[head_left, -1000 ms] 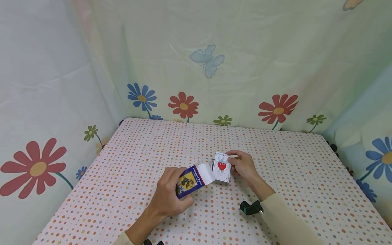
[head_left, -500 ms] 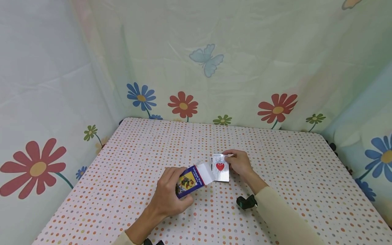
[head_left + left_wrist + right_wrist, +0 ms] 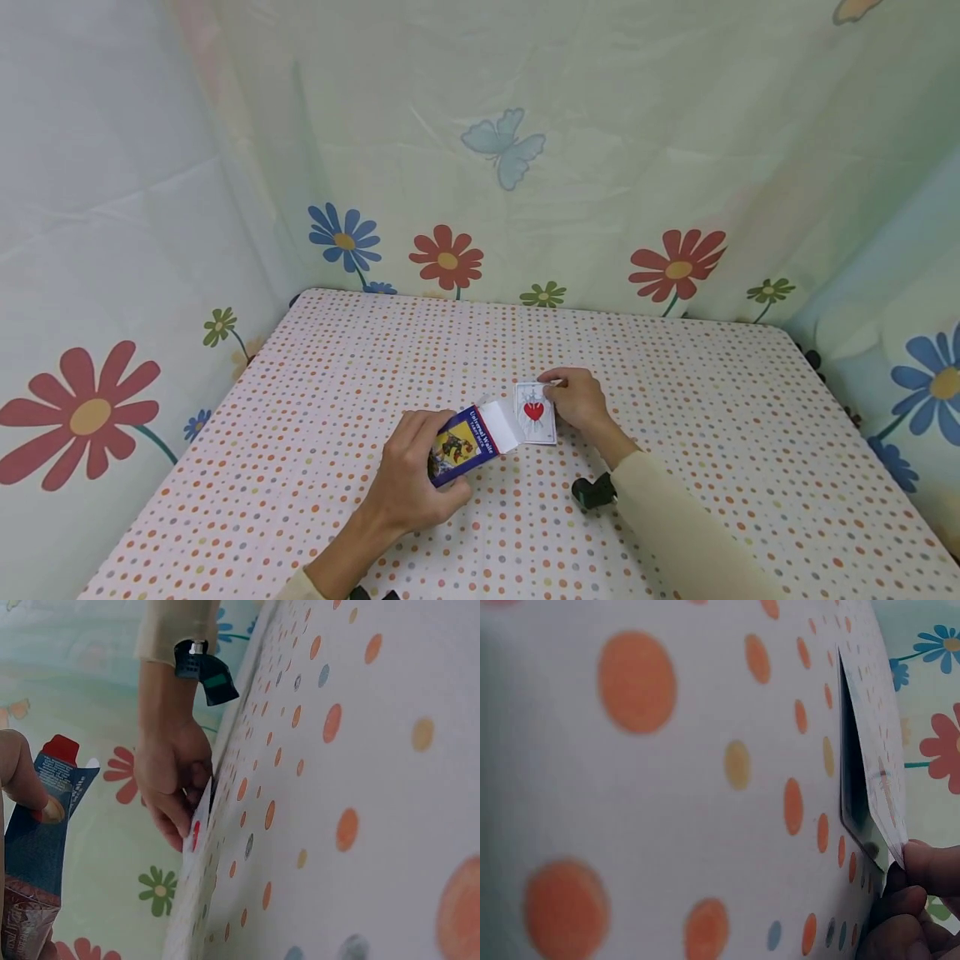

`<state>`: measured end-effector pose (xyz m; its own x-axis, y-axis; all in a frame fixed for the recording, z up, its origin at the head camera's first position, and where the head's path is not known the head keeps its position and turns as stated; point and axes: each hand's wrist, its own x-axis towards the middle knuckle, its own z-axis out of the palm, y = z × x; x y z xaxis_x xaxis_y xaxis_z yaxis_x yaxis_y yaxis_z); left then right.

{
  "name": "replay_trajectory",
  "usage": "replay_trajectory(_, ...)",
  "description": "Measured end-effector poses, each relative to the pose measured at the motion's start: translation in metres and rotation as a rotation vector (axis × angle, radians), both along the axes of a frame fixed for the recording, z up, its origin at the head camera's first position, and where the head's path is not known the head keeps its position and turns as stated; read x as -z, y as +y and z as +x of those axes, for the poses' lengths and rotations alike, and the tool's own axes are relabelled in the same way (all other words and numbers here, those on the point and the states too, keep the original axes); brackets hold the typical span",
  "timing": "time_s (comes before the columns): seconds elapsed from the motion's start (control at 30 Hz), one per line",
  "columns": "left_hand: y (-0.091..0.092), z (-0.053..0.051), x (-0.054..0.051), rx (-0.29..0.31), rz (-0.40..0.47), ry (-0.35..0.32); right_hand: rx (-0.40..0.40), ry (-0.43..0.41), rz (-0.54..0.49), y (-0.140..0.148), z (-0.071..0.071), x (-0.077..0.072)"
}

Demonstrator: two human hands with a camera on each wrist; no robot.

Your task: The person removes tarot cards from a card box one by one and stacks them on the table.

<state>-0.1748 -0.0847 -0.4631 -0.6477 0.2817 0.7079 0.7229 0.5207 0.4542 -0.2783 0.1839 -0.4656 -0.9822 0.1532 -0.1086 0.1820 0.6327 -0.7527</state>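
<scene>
My left hand (image 3: 411,475) grips a blue and yellow card box (image 3: 459,446), labelled Universal Waite, its white flap raised toward the cards. In the left wrist view the box (image 3: 41,825) is held clear of the table. My right hand (image 3: 581,402) pinches a white card with a red heart (image 3: 534,412) by its upper right corner. Seen from the right wrist, this card (image 3: 874,761) is tilted over another card (image 3: 853,780) lying on the cloth, with a dark gap between them, and the fingertips (image 3: 922,866) hold its near corner.
A dotted cloth (image 3: 390,358) covers the table. Behind it hangs a pale curtain (image 3: 585,150) with flowers and a butterfly. A black device (image 3: 594,492) is on the right wrist, by the cream sleeve (image 3: 675,525).
My right hand has moved slightly left and brought the heart card down over the card beneath, covering it more in the head view. The left hand and box have hardly moved.
</scene>
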Motion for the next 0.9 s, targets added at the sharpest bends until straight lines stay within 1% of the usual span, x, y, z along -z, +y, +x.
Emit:
replay_trajectory(0.13, 0.0001, 0.0005, 0.0001, -0.007, -0.005, 0.005, 0.001, -0.004, 0.066, -0.0026, -0.0013, 0.0011)
replay_trajectory(0.37, 0.0006, 0.0006, 0.0006, -0.009, -0.005, -0.005, -0.014, 0.024, 0.16, -0.0046, -0.0031, 0.0016)
replay_trajectory(0.67, 0.0005, 0.0005, 0.0024, -0.005, -0.005, -0.013, -0.038, 0.039, 0.217, -0.0057, -0.006, 0.0016)
replay_trajectory(0.9, 0.0001, 0.0006, 0.0004, -0.008, -0.009, -0.021, -0.025, 0.065, 0.226, -0.0077, -0.0055, 0.0028)
